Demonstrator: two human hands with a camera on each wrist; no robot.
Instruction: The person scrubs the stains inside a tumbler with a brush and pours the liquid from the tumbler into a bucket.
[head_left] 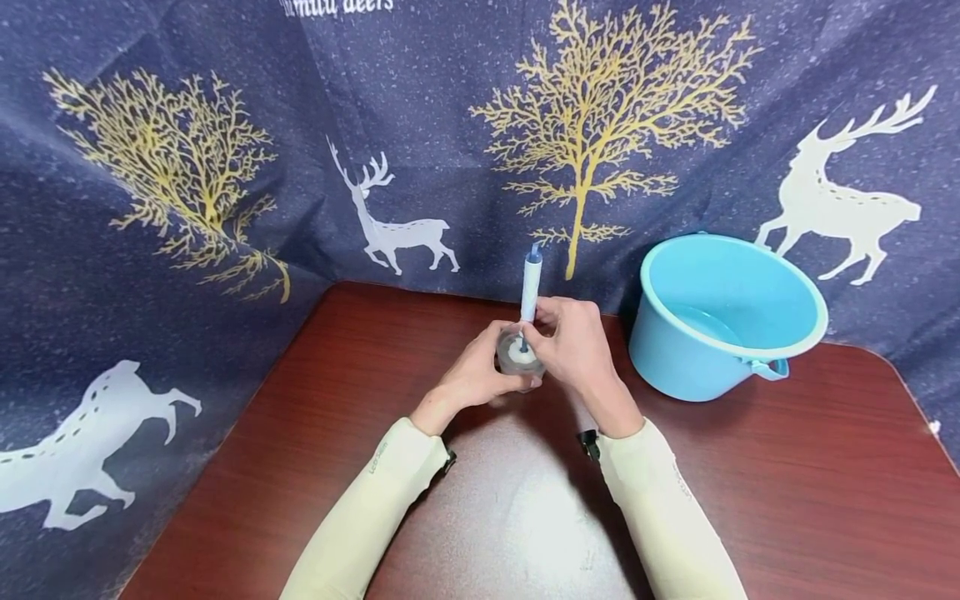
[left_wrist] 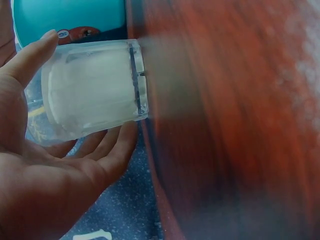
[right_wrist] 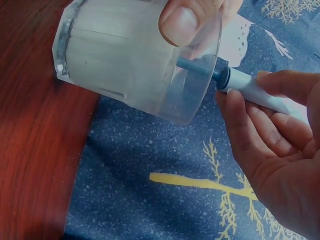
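Note:
Near the table's back edge, my left hand [head_left: 480, 367] holds a clear cup [left_wrist: 90, 85], its thumb on one side and its fingers curled round the other. Whitish, cloudy contents fill the cup's lower part. My right hand [head_left: 577, 346] pinches a slim white tube [head_left: 531, 287] between thumb and fingers just above the rim. The tube stands nearly upright in the head view, with a blue tip at its top. From its lower end a thin blue stem [right_wrist: 192, 65] reaches down into the cup. In the left wrist view the cup's base is close to the tabletop.
A light blue bucket [head_left: 690, 367] with a side handle stands to the right on the brown wooden table [head_left: 810, 467]. Behind the table hangs a dark blue cloth [head_left: 450, 100] printed with white deer and golden trees.

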